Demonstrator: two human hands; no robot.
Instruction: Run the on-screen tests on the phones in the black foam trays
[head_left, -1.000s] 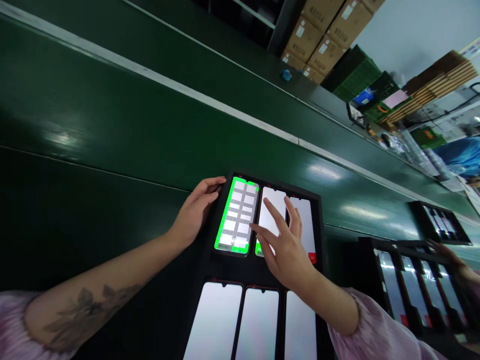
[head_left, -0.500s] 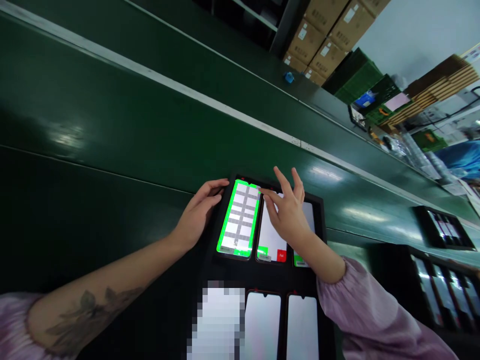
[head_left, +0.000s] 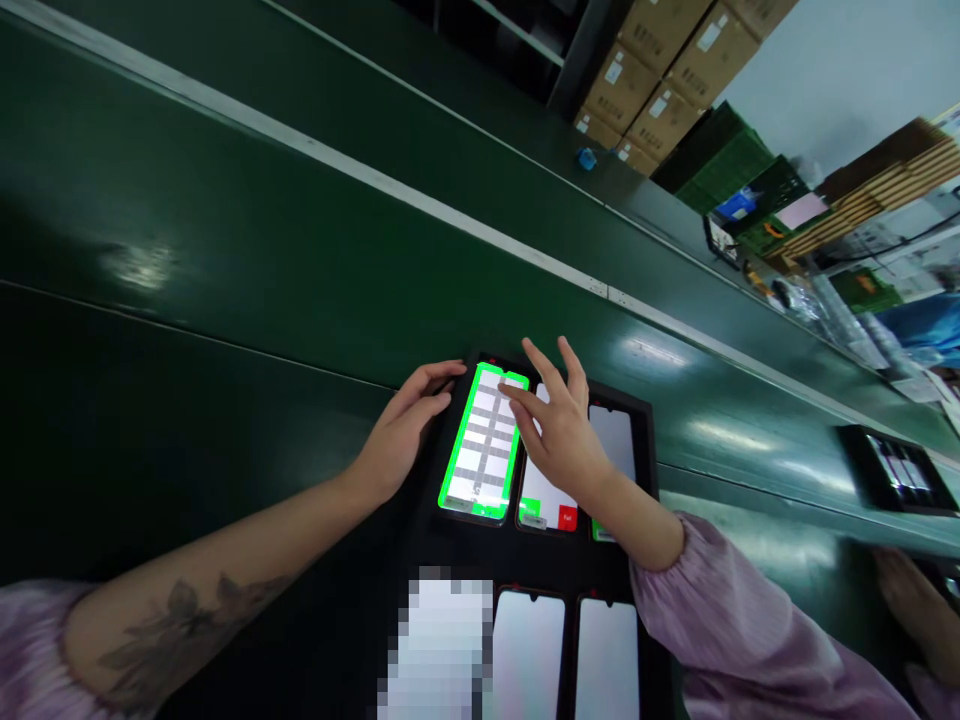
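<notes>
The black tray (head_left: 469, 545) lies on the green workbench (head_left: 300, 250) in front of the operator, with two rows of phones showing. The left smartphone (head_left: 487, 465) of the far row displays a green border around a grey grid on white. The right hand (head_left: 555, 430) is open and empty, fingers spread; its index fingertip is at the upper part of that screen. I cannot tell from here whether it makes contact. The left hand (head_left: 397, 435) is half curled at the tray's left edge; whether it grips the edge cannot be told. The middle smartphone (head_left: 551, 495), partly under the right hand, displays a green block and a red "Fail" block. A co-worker's hand (head_left: 911, 600) is at far right.
</notes>
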